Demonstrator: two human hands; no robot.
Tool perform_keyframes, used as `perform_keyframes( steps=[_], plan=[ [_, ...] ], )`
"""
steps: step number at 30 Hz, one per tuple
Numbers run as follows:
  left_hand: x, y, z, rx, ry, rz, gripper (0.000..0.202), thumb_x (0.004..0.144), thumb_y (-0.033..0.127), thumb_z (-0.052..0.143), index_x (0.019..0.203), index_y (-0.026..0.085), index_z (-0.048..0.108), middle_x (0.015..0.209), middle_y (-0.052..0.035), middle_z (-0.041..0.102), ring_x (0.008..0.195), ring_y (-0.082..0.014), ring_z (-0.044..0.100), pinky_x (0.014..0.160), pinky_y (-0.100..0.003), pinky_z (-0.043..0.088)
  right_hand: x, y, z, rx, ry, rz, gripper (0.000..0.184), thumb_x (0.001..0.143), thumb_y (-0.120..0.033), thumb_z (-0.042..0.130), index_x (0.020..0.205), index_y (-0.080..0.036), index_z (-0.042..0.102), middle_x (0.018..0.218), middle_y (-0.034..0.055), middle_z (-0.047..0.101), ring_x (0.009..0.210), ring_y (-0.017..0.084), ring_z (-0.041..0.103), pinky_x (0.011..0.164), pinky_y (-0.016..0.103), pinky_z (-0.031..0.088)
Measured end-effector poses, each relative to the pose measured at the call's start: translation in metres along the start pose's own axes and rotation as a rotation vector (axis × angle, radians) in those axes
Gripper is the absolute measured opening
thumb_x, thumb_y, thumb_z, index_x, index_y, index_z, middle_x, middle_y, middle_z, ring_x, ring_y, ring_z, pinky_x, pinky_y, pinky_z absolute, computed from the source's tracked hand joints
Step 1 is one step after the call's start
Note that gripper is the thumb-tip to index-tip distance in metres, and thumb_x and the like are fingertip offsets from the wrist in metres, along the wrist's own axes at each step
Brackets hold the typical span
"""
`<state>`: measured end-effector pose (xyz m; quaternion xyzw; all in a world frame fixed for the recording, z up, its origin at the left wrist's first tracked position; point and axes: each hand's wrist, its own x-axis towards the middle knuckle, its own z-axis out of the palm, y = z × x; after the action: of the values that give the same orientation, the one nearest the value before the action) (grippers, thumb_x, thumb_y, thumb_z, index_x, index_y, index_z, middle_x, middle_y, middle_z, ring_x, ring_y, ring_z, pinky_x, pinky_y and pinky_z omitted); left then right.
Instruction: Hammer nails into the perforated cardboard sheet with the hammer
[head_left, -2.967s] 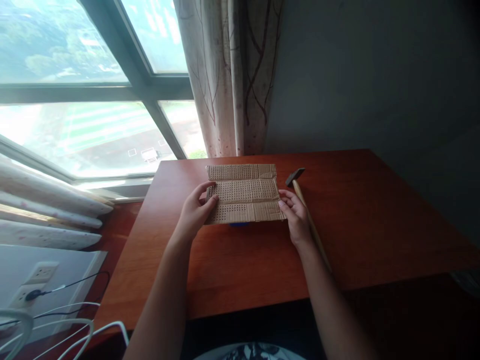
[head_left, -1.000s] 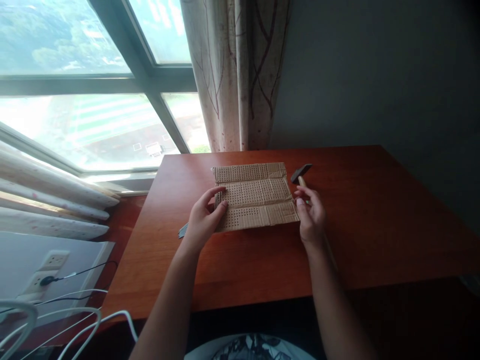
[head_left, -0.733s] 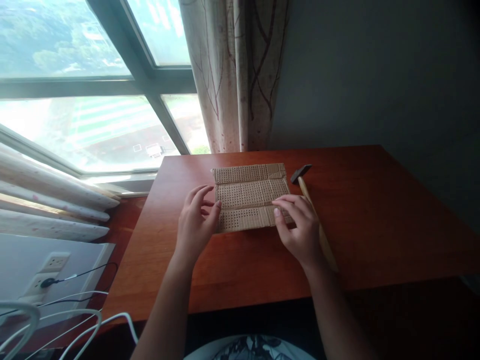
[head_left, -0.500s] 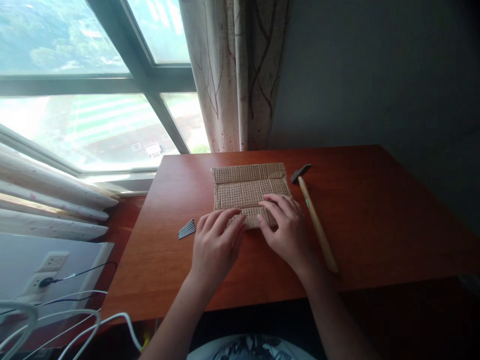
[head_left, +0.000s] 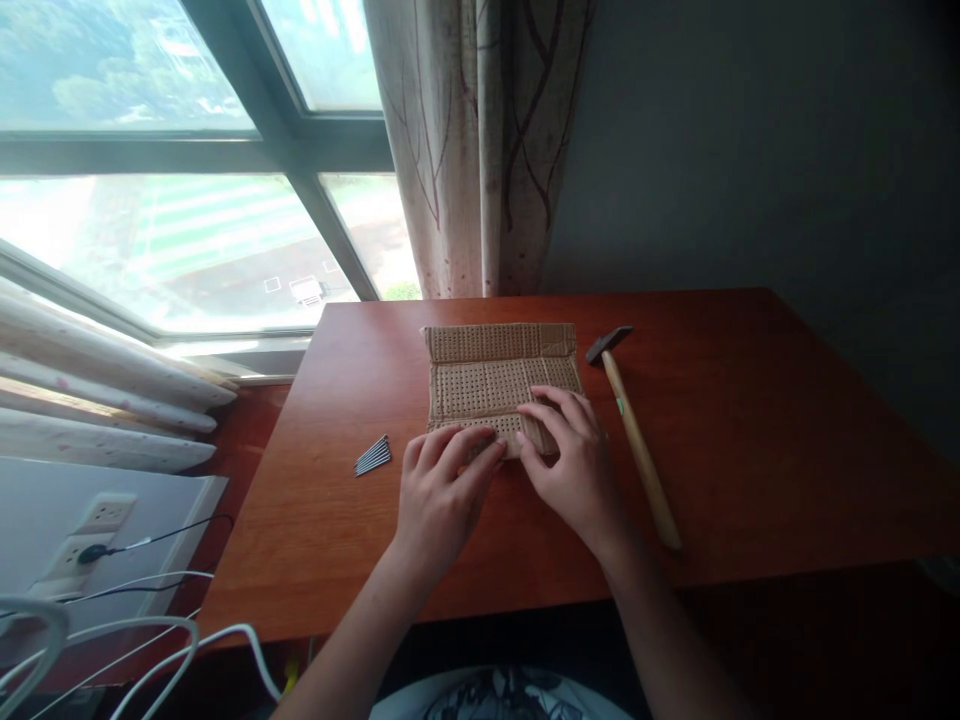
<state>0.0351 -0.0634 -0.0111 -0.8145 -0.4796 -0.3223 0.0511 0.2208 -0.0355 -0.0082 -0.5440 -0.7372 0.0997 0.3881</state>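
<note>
A sheet of cardboard (head_left: pixel 495 385), creased across and dotted with rows of small holes, lies on the wooden table. Over its near edge is my left hand (head_left: pixel 448 485), with thumb and fingertips drawn close together. Whatever may be between those fingertips is too small to make out. My right hand (head_left: pixel 574 465) rests at the sheet's near right part, its fingers bent and the thumb apart from the index finger. To the right lies a hammer (head_left: pixel 637 440), with a dark metal head and a wooden handle. Several nails (head_left: pixel 373 455) lie side by side left of my left hand.
The reddish-brown table (head_left: pixel 750 430) reaches to the dark wall. A window (head_left: pixel 210 250) and curtains (head_left: pixel 465 150) stand behind and to the left. White cables (head_left: pixel 187 640) loop by the table's near left corner, below a wall socket (head_left: pixel 105 513).
My left hand has shifted slightly right along the cardboard's near edge, its thumb closer to my right hand. My right hand stays almost in place. The view has moved a little.
</note>
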Motion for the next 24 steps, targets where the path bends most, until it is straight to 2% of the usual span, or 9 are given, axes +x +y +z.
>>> perform_keyframes(
  steps=[10,16,18,21,24],
  plan=[
    [0.001,0.004,-0.001,-0.045,-0.034,-0.056,0.024,0.094,0.017,0.062,0.114,0.027,0.071,0.118,-0.0059,0.072,0.110,-0.0252,0.059,0.093,-0.041,0.041,0.000,-0.001,-0.001,-0.013,-0.011,0.001,0.025,0.086,-0.021,0.063,0.109,-0.026,0.068,0.126,0.0088,0.065,0.119,0.030,0.056,0.103,0.050,0.048],
    [0.002,0.008,-0.009,-0.090,-0.021,-0.068,0.022,0.092,0.017,0.064,0.112,0.024,0.069,0.118,-0.0066,0.071,0.109,-0.0253,0.060,0.095,-0.042,0.046,0.000,-0.005,-0.003,-0.064,-0.048,0.005,0.025,0.085,-0.026,0.065,0.109,-0.023,0.068,0.129,0.0095,0.063,0.120,0.030,0.055,0.104,0.051,0.046],
    [-0.001,0.001,-0.015,-0.116,0.027,-0.087,0.024,0.091,0.016,0.064,0.113,0.024,0.068,0.118,-0.0074,0.070,0.108,-0.0241,0.061,0.095,-0.041,0.048,0.000,-0.006,-0.003,-0.078,-0.053,0.011,0.025,0.084,-0.026,0.065,0.109,-0.023,0.068,0.128,0.0094,0.063,0.120,0.030,0.055,0.104,0.051,0.046],
    [-0.014,-0.023,-0.027,-0.081,0.099,-0.188,0.026,0.091,0.015,0.063,0.116,0.024,0.067,0.117,-0.0082,0.069,0.107,-0.0229,0.064,0.094,-0.039,0.051,0.001,-0.008,-0.003,-0.084,-0.044,0.008,0.025,0.084,-0.027,0.065,0.108,-0.022,0.067,0.128,0.0100,0.063,0.120,0.031,0.055,0.105,0.051,0.046],
    [-0.035,-0.056,-0.039,0.020,0.071,-0.302,0.018,0.093,0.023,0.062,0.111,0.022,0.068,0.111,-0.0076,0.070,0.102,-0.0231,0.065,0.092,-0.037,0.051,0.001,-0.010,-0.003,-0.088,-0.032,-0.005,0.024,0.085,-0.026,0.064,0.107,-0.021,0.067,0.127,0.0109,0.063,0.120,0.031,0.055,0.107,0.052,0.045]
  ],
)
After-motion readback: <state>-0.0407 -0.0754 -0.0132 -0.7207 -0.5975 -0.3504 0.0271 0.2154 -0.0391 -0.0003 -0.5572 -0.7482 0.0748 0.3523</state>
